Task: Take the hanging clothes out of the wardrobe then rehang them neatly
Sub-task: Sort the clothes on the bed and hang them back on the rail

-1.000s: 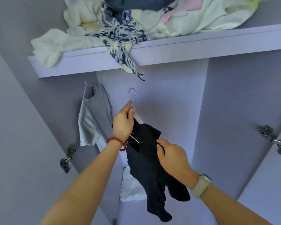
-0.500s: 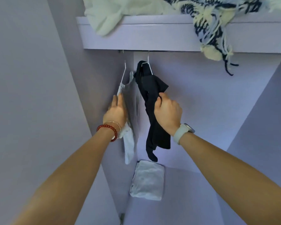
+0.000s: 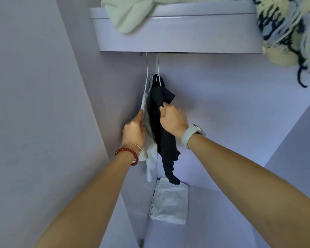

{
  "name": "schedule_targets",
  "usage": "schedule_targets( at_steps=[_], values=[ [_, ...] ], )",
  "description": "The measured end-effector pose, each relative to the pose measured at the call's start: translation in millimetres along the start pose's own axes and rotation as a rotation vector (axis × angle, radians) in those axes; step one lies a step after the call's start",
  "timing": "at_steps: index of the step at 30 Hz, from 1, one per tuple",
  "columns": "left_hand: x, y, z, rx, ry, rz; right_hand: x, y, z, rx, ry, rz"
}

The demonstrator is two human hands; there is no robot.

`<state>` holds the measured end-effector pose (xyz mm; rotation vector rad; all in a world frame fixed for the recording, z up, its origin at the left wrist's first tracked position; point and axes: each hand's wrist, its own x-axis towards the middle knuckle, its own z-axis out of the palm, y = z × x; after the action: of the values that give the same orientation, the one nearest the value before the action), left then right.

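Observation:
Two garments hang on thin white wire hangers from the rail [image 3: 168, 53] under the wardrobe shelf. The black garment [image 3: 166, 145] hangs on the right hanger [image 3: 158, 68], and my right hand [image 3: 174, 119] pinches its fabric at mid height. To its left a light grey garment [image 3: 150, 163] hangs on the other hanger [image 3: 146, 68]. My left hand [image 3: 133, 133] lies flat against the grey garment's edge, fingers extended upward. The two garments touch side by side near the wardrobe's left wall.
A folded pale cloth [image 3: 170, 201] lies on the wardrobe floor below the garments. The shelf [image 3: 186, 29] above holds a heap of cream cloth [image 3: 127, 13] and a dark-patterned fringed scarf [image 3: 284, 33] that hangs over its edge at the right.
A second ago my left hand held the black garment's hanger off the rail. That hanger now hangs on the rail, and my left hand has moved to the grey garment.

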<state>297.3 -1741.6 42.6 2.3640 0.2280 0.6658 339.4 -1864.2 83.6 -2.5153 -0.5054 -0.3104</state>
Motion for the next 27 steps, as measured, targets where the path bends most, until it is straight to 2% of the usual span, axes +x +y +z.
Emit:
schedule_targets(
  at_steps=[4,8,10,12,15,17,21,27],
  values=[
    [-4,4,-2,-0.133,-0.001,-0.102,11,-4,11,0.232,-0.251,0.073],
    [-12,13,-7,-0.209,-0.002,-0.152,8,3,20,0.370,-0.288,0.131],
    [-21,18,-11,-0.182,0.001,-0.107,-4,10,17,0.339,-0.217,0.110],
    [-33,23,-14,-0.102,0.052,0.014,-23,18,9,0.249,-0.085,0.030],
    [-59,34,-9,0.175,0.187,0.217,-67,39,-6,0.079,0.097,-0.031],
    [-79,48,1,0.290,0.183,0.306,-101,60,-15,-0.031,0.190,-0.034],
    [-130,75,49,0.367,-0.043,0.356,-180,118,-28,-0.160,0.194,0.130],
    [-253,115,134,0.319,-0.525,0.433,-349,193,-50,-0.112,0.144,0.644]
  ],
)
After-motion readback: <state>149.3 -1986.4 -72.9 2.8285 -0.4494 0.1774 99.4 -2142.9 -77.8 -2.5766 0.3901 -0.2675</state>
